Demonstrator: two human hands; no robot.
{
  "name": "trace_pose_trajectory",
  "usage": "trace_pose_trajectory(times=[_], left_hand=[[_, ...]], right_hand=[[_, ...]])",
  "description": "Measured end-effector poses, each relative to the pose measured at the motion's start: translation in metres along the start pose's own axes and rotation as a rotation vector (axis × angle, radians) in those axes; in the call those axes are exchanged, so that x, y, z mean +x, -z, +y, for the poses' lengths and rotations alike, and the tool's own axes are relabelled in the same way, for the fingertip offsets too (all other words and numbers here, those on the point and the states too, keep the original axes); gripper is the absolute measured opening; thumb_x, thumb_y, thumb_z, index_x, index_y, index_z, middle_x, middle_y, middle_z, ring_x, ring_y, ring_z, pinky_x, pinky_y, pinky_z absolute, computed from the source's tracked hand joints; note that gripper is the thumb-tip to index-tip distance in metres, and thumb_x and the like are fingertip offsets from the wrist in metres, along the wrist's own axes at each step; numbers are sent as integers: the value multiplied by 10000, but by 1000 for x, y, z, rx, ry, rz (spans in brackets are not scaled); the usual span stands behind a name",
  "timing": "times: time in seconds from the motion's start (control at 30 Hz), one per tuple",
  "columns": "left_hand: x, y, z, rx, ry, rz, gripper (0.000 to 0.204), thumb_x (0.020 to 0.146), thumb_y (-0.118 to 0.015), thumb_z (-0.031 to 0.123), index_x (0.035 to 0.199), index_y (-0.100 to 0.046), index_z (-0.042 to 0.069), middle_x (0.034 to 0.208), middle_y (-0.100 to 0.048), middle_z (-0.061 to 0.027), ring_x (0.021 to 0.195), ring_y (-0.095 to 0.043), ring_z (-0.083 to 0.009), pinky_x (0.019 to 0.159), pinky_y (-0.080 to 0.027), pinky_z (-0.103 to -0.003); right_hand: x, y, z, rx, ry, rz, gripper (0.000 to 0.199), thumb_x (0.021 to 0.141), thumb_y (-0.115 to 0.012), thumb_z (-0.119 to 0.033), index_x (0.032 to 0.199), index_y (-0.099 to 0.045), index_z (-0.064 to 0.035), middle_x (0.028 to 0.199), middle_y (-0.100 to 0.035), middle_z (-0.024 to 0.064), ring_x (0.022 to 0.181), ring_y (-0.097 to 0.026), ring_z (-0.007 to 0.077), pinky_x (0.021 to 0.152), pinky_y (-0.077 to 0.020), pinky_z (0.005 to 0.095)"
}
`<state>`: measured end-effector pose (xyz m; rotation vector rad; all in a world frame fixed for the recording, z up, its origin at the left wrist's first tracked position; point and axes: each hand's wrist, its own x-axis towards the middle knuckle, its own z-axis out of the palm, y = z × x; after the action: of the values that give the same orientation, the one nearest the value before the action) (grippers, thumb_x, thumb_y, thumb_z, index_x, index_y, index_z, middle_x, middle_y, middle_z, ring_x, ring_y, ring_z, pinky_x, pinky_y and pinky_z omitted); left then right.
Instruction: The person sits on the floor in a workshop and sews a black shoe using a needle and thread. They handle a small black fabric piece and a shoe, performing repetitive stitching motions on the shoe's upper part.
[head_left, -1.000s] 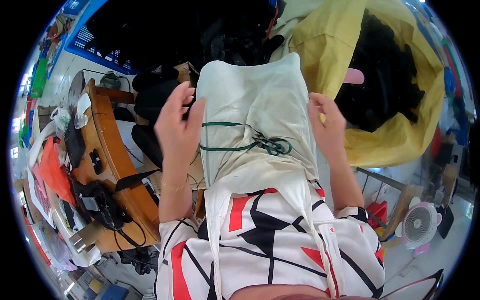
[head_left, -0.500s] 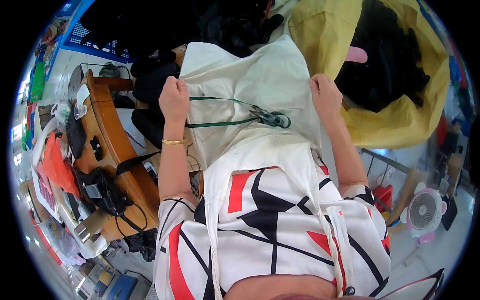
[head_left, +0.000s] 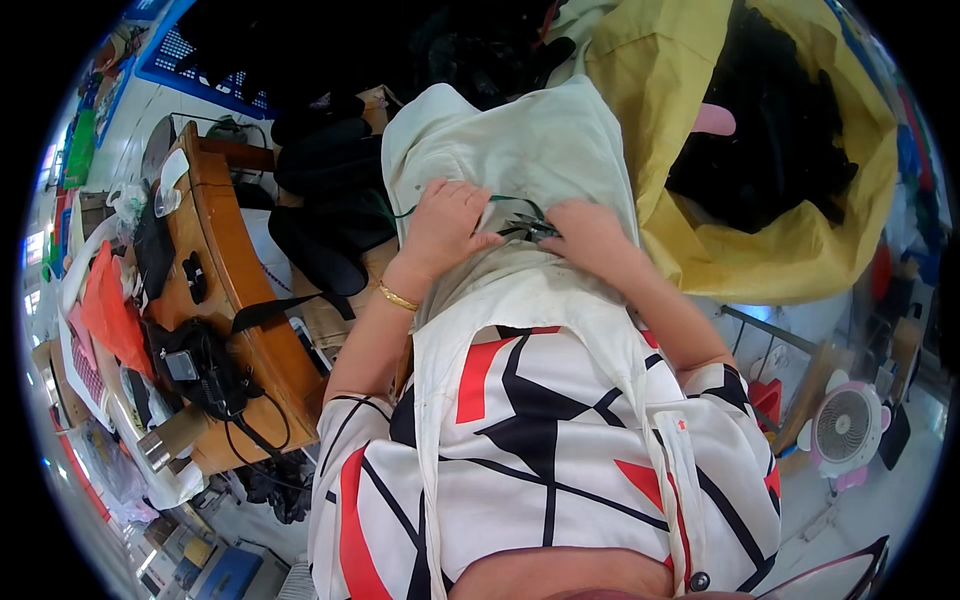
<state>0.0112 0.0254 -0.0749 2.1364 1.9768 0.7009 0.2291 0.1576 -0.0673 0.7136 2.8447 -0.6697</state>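
A white apron point(head_left: 520, 130) hangs from my neck and spreads over my lap, its far edge raised. A green cord point(head_left: 515, 198) runs across it to small metal snips point(head_left: 525, 228) with dark green parts. My left hand point(head_left: 450, 222) lies on the apron left of the snips, fingers stretched out and thumb apart, covering part of the cord. From the right, my right hand point(head_left: 592, 238) has its fingers and thumb closed round the near end of the snips; its grip is partly hidden.
On the right stands a yellow sack point(head_left: 720, 265) holding black pieces and one pink piece. At left is a wooden table point(head_left: 235, 265) with a black bag point(head_left: 200, 370). Black padded pieces point(head_left: 310, 245) lie beside the apron. A white fan point(head_left: 842, 425) stands at right.
Both hands have let go of the apron's side edges and moved inward over its middle. My right hand has reached the snips; the left has come down on the cord.
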Motion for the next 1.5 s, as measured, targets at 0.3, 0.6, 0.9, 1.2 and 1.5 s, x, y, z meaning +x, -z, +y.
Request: trace_pose_trajectory(times=[0.3,0.6,0.9,1.2,1.5], left_hand=[[-3,11,-7,-106,63,-150,596,743,-779,440,1151,-636,30,1074,-664,-128,1079,-589,-319,1059,-373,-436],[2,5,-14,-34,14,-49,575,826,-704,488,1134,-642,7,1112,-670,-154,1101,-585,-347,1021,-407,-438],[32,-17,-62,344,413,496,307,858,-709,292,976,-611,27,1001,-629,-170,972,-589,-370,858,-474,-456],[-2,-4,-78,152,508,470,169,881,-679,162,849,-552,55,860,-594,-117,848,-565,-346,745,-461,-447],[33,12,-130,-569,722,516,179,884,-695,119,988,-609,2,924,-642,-90,855,-607,-194,814,-491,-299]], right_hand=[[-97,106,101,1785,-270,787,256,908,-672,-218,1071,-616,-29,838,-589,23,732,-556,143,684,-483,300],[-381,215,235,1342,-8,1550,287,980,-630,-259,1138,-595,-21,944,-608,57,869,-596,152,772,-485,267],[-142,63,59,848,-473,507,211,874,-733,-135,1068,-688,-65,898,-623,-27,823,-575,70,700,-481,236],[-47,21,14,325,-59,171,341,891,-683,-298,1128,-670,-53,1064,-660,161,951,-637,343,831,-521,405],[56,64,101,943,-347,440,144,965,-632,-126,1007,-696,-4,849,-666,-1,731,-580,63,690,-482,217]])
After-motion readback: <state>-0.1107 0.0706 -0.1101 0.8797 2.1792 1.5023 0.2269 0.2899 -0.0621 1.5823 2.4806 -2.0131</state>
